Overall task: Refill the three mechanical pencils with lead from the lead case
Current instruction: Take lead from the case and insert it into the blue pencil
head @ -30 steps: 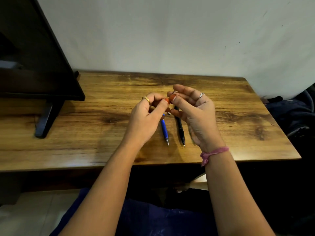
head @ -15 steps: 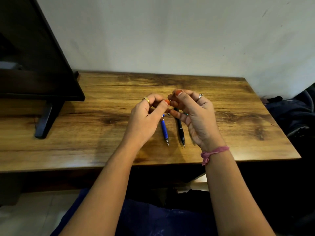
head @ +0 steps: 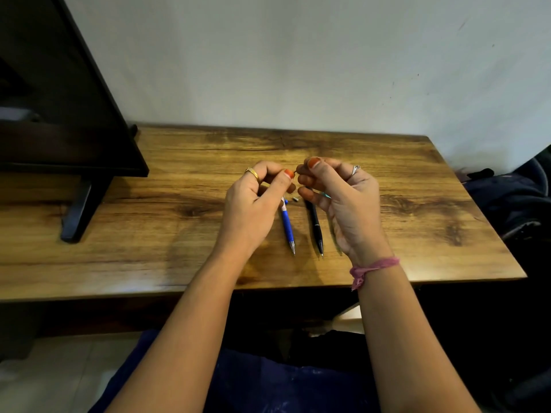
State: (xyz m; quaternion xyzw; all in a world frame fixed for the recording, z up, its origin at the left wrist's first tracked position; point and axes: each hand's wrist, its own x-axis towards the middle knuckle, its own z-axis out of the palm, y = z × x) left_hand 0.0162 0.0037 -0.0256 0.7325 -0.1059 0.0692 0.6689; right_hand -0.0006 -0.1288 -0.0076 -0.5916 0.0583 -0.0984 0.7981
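- Nearest, the blue plastic mechanical pencil (head: 287, 226) and the black mechanical pencil (head: 316, 225) lie side by side on the wooden table (head: 417, 204), tips at 6 o'clock.
- Above them, left hand (head: 256, 198) and right hand (head: 340, 192) meet, fingers curled, pinching something tiny; a teal sliver (head: 325, 195) shows in the right.
- Lead looks brittle and light: hold it near the end.
- Open room at 3 o'clock; dark monitor (head: 59, 114) crowds 9.

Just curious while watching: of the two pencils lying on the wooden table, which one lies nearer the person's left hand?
The blue mechanical pencil. It lies right beside the left hand, while the black mechanical pencil lies further right, nearer the right hand.
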